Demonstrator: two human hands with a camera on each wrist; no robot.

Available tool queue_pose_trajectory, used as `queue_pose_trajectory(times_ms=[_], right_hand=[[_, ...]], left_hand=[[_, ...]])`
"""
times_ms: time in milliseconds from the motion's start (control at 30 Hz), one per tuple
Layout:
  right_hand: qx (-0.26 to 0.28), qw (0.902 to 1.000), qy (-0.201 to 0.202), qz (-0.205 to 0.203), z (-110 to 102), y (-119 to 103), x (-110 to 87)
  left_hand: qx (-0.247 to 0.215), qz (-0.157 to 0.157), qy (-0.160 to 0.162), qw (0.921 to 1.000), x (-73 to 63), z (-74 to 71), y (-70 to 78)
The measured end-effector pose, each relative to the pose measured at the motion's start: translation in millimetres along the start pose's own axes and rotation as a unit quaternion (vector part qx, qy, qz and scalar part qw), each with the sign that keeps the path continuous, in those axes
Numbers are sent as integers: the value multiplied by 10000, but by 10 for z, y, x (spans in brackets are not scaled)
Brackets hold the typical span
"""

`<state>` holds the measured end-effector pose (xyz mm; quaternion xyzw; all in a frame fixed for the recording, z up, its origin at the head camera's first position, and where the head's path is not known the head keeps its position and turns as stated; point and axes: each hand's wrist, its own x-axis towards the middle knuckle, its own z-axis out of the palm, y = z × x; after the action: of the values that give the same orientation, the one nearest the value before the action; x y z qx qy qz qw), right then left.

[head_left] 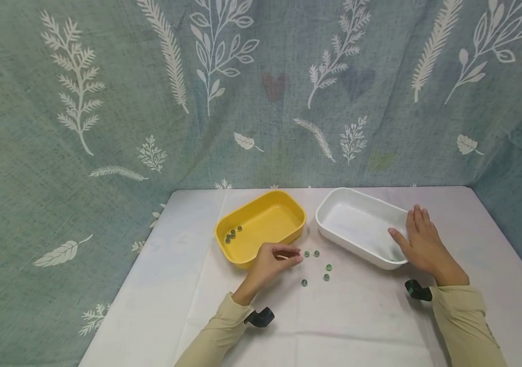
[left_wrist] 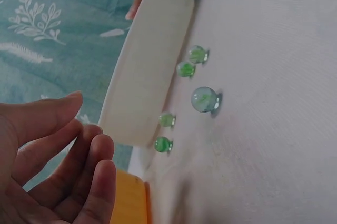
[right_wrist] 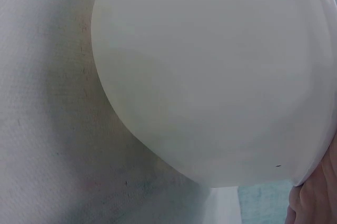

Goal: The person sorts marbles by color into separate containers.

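Note:
Several green glass marbles (head_left: 329, 267) lie on the white cloth between a yellow tray (head_left: 290, 235) and a white tray (head_left: 350, 245). My left hand (head_left: 270, 262) hovers by the yellow tray's near side, fingers loosely bent and thumb apart from them. Nothing shows between its fingertips (left_wrist: 102, 142). The nearest marble (head_left: 306, 254) sits just past those fingertips. Over the right end of the white tray rests my right hand (head_left: 426, 250), fingers straight and thumb spread over the inside. Its fingers (right_wrist: 316, 192) touch the rim in the right wrist view; the palm side is hidden.
A few dark-looking marbles (head_left: 232, 234) lie in the left end of the yellow tray. Behind the table hangs a green leaf-patterned curtain (head_left: 279, 142). Both wrists carry a small black camera (head_left: 261, 317).

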<state>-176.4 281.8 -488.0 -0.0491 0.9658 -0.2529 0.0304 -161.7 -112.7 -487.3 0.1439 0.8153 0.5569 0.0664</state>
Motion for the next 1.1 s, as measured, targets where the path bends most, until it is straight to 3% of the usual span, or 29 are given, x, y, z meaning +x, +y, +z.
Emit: queue_pose_trajectory(times_ms=[400, 900, 1100], right_hand=[[-31, 10000, -27, 8, -2, -21, -17], [-5, 10000, -41, 6, -11, -13, -13], [-61, 10000, -6, -38, 4, 11, -2]], left_hand=[[328, -27, -215, 9992, -155, 23, -104], [689, -177, -406, 9966, -246, 71, -185], [847, -98, -482, 9952, -239, 102, -216]])
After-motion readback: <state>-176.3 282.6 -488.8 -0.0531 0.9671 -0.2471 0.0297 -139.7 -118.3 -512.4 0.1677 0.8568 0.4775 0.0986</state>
